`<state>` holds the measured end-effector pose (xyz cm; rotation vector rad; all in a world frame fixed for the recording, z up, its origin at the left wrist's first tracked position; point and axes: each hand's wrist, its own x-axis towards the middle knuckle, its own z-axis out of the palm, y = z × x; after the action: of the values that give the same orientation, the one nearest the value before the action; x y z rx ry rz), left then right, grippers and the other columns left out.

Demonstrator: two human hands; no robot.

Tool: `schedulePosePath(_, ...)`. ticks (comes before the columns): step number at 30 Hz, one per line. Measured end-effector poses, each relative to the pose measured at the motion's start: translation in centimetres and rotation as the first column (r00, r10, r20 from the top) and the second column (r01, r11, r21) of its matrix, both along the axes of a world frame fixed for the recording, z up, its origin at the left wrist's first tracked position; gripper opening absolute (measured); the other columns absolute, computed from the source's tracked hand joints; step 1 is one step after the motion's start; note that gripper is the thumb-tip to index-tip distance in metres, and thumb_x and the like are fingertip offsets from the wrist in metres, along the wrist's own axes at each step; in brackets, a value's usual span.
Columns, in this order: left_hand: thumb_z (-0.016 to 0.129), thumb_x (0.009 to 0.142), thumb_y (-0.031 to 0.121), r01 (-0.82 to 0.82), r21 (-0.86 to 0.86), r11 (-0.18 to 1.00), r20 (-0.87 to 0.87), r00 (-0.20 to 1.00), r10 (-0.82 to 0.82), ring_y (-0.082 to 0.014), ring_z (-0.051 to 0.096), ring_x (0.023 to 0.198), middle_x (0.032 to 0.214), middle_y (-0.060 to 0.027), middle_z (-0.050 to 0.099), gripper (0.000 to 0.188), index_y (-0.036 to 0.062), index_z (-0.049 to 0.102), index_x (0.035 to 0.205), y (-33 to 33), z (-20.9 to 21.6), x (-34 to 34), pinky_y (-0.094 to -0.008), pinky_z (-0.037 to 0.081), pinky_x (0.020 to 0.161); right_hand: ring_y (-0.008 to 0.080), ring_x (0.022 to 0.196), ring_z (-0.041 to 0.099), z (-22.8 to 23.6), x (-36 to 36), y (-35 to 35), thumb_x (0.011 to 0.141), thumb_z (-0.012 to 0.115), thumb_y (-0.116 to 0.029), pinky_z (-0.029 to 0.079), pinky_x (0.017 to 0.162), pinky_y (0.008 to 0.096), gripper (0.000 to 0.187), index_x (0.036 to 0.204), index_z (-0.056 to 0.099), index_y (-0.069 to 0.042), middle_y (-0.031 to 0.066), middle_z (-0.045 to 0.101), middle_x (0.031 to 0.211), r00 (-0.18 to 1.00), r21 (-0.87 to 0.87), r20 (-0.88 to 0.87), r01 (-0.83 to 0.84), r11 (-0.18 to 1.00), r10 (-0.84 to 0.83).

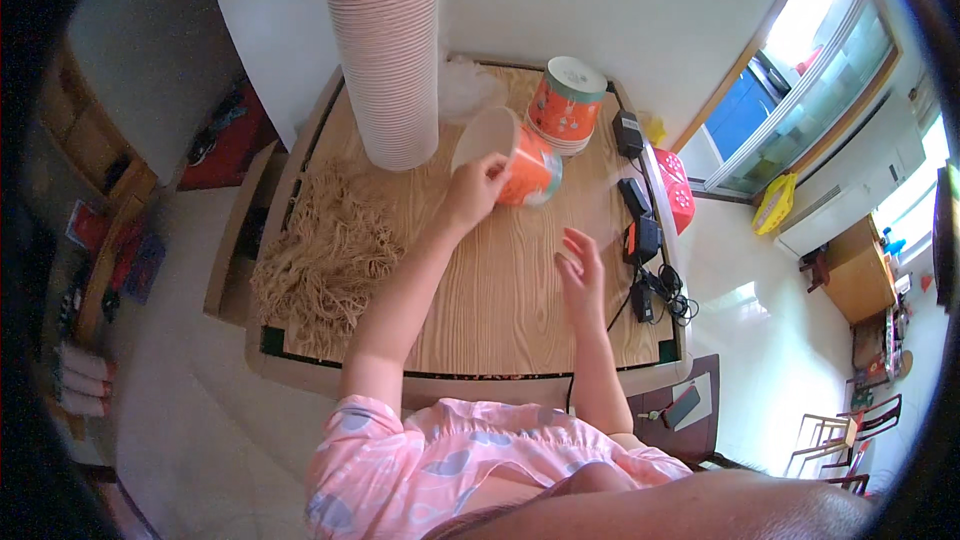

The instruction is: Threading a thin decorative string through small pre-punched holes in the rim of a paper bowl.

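My left hand (474,194) is closed on the rim of an orange paper bucket (530,168) with a green band at its base. The bucket is tipped on its side above the wood-grain table (500,305), its pale mouth facing left. My right hand (582,275) hangs to the right of it and nearer to me, fingers apart and slightly bent, holding nothing. Just behind the held bucket, a short stack of matching paper buckets (566,110) stands upside down. At the back left rises a tall stack of nested paper buckets (388,70), white rims showing.
Tangled beige cord (325,255) covers the table's left side. Black power adapters (640,238) and cables line the right edge. A clear plastic bag (470,88) lies at the back by the wall. Below right, a dark stool (690,410) bears a phone.
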<state>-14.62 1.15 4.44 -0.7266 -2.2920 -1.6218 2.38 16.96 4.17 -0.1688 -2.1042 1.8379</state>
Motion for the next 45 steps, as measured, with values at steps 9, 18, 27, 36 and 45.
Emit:
schedulePosePath(9,0.060,0.076,0.009,0.070,-0.441,0.895,-0.500,0.809,-0.309,-0.0167,0.057,0.085,0.081,-0.0030,0.056,0.016,0.0073,0.062,0.091,-7.0,1.7,22.8,-0.0465,0.040,0.098,0.0139,0.108,0.050,6.7,6.0,2.4,0.087,0.054,-0.007,0.038,0.093,0.0258,0.030,0.116,0.051,-0.001,0.0085,0.054,0.120,0.969,0.089,-0.214,0.141,0.986,-0.119)
schedulePosePath(18,0.069,0.071,0.015,-0.060,-0.397,0.916,-0.543,0.820,-0.182,-0.0139,0.055,0.096,0.097,0.0070,0.063,0.013,0.0160,0.068,0.084,-8.1,1.1,27.8,-0.0470,0.023,0.108,0.0156,0.081,0.054,7.1,8.2,-0.1,0.079,0.062,-0.002,0.043,0.072,0.0253,0.019,0.098,0.062,-0.001,0.0071,0.056,0.089,0.973,0.278,-0.229,0.089,0.956,-0.024)
schedulePosePath(27,0.073,0.072,0.021,-0.162,-0.346,0.924,-0.573,0.816,-0.071,-0.0164,0.053,0.105,0.105,0.0056,0.062,0.014,0.0184,0.068,0.085,-7.4,0.3,27.2,-0.0482,0.022,0.107,0.0091,0.074,0.050,5.1,8.4,0.4,0.083,0.059,-0.002,0.040,0.065,0.0204,0.019,0.102,0.059,-0.001,0.0036,0.054,0.084,0.956,0.203,-0.263,0.184,0.962,-0.128)
schedulePosePath(36,0.071,0.073,0.033,-0.145,-0.222,0.964,-0.399,0.916,0.045,-0.0299,0.046,0.115,0.120,-0.0070,0.053,0.026,0.0178,0.062,0.092,-6.4,0.7,25.5,-0.0527,0.021,0.105,0.0030,0.061,0.042,4.1,7.8,-0.2,0.084,0.051,0.002,0.036,0.055,0.0168,0.032,0.115,0.054,-0.004,-0.0040,0.047,0.071,0.996,0.092,-0.025,0.092,0.992,-0.090)
schedulePosePath(45,0.067,0.074,0.005,-0.520,-0.229,0.823,-0.259,0.848,0.463,-0.0254,0.053,0.088,0.090,-0.0050,0.059,0.009,0.0052,0.062,0.082,-12.0,-3.5,20.9,-0.0374,0.042,0.079,0.0051,0.064,0.044,1.1,5.2,2.0,0.082,0.057,0.000,0.038,0.056,0.0181,0.032,0.114,0.057,-0.008,-0.0037,0.047,0.073,0.992,0.329,0.053,0.087,0.940,-0.111)
